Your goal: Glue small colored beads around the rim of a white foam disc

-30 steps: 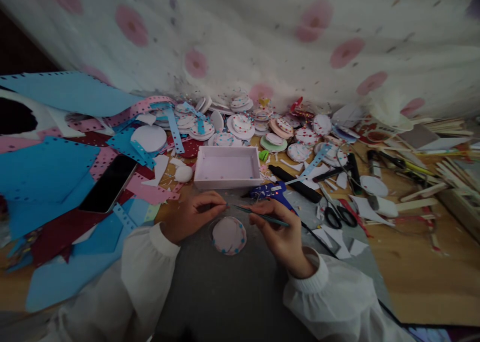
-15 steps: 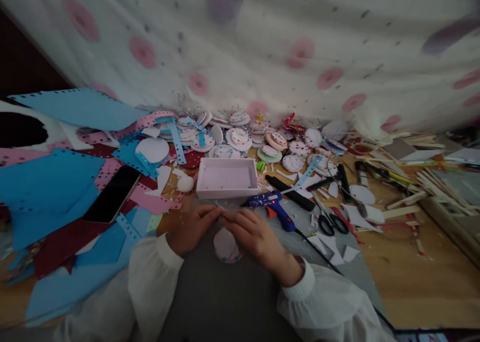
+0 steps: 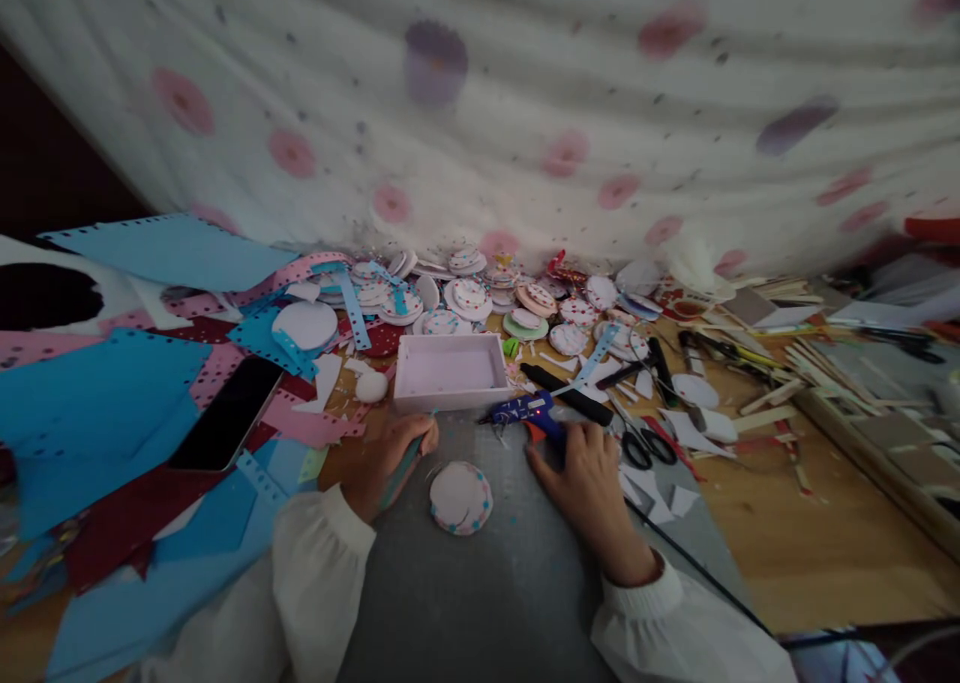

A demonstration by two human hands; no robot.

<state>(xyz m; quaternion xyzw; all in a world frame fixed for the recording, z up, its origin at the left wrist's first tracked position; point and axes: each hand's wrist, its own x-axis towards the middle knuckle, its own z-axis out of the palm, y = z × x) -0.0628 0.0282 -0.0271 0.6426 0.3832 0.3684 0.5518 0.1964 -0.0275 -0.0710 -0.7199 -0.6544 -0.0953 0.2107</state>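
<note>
We see both arms in loose white sleeves w/ gathered cuffs, coming in from 6 o'clock. Our left hand sits at about 10 o'clock of frame centre-bottom, fingers curled in, thumb side up, wrist bent inward. Our right hand lies at approx 2 o'clock from the left, back of hand up, fingers reaching fwd and closed down, forearm angled toward 5 o'clock.

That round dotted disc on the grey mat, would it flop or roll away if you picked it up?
The round disc lies flat on the grey mat, so it probably won't roll. It looks thin, like the cut foam sheets nearby, so likely light and a bit bendy. Its small dots might come loose if handled roughly.
</note>
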